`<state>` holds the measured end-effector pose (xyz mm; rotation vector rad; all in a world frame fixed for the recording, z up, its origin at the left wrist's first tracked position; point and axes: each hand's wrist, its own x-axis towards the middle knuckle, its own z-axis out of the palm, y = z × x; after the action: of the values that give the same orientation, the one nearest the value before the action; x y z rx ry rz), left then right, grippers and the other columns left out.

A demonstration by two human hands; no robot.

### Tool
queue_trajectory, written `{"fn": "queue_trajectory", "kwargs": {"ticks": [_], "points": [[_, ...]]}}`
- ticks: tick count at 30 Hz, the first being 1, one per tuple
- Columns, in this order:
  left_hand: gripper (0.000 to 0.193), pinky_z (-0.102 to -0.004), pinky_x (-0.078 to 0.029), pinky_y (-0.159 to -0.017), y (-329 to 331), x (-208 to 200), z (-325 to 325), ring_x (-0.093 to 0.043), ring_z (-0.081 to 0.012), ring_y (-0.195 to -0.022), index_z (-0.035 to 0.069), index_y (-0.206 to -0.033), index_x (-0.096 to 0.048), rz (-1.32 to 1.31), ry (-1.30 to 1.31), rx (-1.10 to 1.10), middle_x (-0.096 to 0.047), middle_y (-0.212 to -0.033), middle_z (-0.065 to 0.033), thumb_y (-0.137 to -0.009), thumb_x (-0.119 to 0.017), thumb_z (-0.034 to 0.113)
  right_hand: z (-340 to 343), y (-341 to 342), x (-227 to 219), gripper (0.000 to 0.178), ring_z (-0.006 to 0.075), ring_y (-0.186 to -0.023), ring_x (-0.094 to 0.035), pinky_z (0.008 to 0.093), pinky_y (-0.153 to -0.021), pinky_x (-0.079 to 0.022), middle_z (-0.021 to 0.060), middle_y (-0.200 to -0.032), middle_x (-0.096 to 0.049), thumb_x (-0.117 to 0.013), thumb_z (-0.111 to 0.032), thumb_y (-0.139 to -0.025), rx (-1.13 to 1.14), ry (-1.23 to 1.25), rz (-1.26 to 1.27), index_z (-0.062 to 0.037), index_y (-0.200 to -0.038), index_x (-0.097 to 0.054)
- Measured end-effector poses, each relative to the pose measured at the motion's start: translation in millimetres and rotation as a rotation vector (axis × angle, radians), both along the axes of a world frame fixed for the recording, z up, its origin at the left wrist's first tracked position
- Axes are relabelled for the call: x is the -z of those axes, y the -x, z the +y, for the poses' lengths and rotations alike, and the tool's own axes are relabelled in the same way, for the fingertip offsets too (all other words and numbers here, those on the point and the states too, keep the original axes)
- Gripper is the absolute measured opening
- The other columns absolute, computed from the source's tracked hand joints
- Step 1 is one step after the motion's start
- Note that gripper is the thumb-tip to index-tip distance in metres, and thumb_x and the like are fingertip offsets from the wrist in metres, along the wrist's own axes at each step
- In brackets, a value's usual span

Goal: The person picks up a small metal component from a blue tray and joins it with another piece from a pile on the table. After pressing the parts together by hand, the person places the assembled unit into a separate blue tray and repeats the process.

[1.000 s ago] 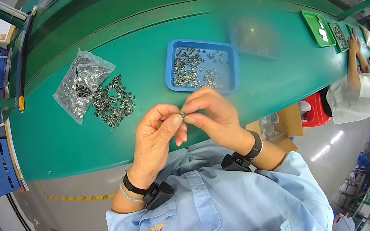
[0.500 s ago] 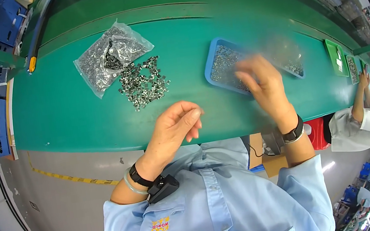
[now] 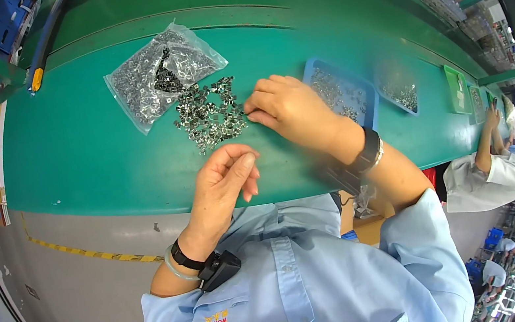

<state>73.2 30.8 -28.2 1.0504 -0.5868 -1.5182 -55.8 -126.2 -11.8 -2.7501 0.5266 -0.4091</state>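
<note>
While working across from the left: clear plastic bag [image 3: 158, 76] of small metal parts at the far left of the green surface [image 3: 70, 155], lying flat, its lower corner touching or just beside the loose pile of metal parts [image 3: 210, 113]. Pile spread thin, pieces overlapping, so best to take from the near edge rather than dig into the middle. Left hand [image 3: 225, 179] below the pile, near the surface's front edge, palm turned up, grip loosely curled and seemingly empty, though a very small part inside cannot be ruled out; good to keep it steady there, ready to receive. Right hand [image 3: 286, 107] at the pile's right edge, fingertips [image 3: 251, 107] pinched together against the parts; cannot tell whether one is actually held. Best to pinch a single piece, lift clear, avoid dragging neighbours off. Blue tray [image 3: 360, 89] with more parts just behind the right wrist; worth minding the forearm near its rim.
</note>
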Motion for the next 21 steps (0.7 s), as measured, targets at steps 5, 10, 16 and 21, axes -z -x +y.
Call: {"fn": "queue_trajectory", "kwargs": {"ticks": [5,10,16,21], "points": [[0.018,-0.0213,-0.041,-0.049,7.6,-11.0,-11.2,-0.052,-0.0089,-0.060,0.002,-0.101,-0.054,-0.049,0.012,-0.096,-0.057,-0.077,-0.0039,-0.093,-0.051,0.017,22.6,22.9,-24.8,0.013,0.0254,-0.080,-0.056,0.0354,-0.069,-0.045,0.0058,-0.084,-0.058,-0.066,-0.012,-0.075,0.052,-0.204,-0.171,-0.0077,-0.087,-0.063],[0.019,-0.0196,-0.039,-0.047,22.6,-13.3,-20.1,-0.050,-0.0071,-0.056,0.002,-0.102,-0.054,0.129,0.032,-0.009,-0.057,-0.074,-0.0034,-0.093,-0.054,0.018,41.9,45.5,-26.4,0.019,0.0254,-0.079,-0.056,0.0342,-0.068,-0.046,0.0062,-0.085,-0.059,-0.069,-0.008,-0.073,0.074,-0.193,-0.312,-0.0075,-0.091,-0.064],[0.020,-0.0203,-0.038,-0.045,37.8,-11.0,-25.1,-0.049,-0.0080,-0.053,0.001,-0.099,-0.057,0.296,0.026,0.067,-0.057,-0.069,-0.0037,-0.093,-0.053,0.019,54.4,66.8,-17.3,0.023,0.0242,-0.081,-0.057,0.0330,-0.068,-0.046,0.0067,-0.088,-0.059,-0.070,-0.005,-0.072,0.153,-0.317,-0.489,-0.0075,-0.094,-0.064],[0.022,-0.0202,-0.038,-0.045,52.7,-21.0,-28.0,-0.050,-0.0081,-0.053,0.001,-0.099,-0.059,0.187,0.014,0.055,-0.058,-0.069,-0.0041,-0.093,-0.052,0.021,59.5,78.7,-12.4,0.024,0.0233,-0.084,-0.055,0.0324,-0.071,-0.045,0.0063,-0.091,-0.057,-0.070,-0.004,-0.072,0.242,-0.355,-0.552,-0.0087,-0.095,-0.062]]}}
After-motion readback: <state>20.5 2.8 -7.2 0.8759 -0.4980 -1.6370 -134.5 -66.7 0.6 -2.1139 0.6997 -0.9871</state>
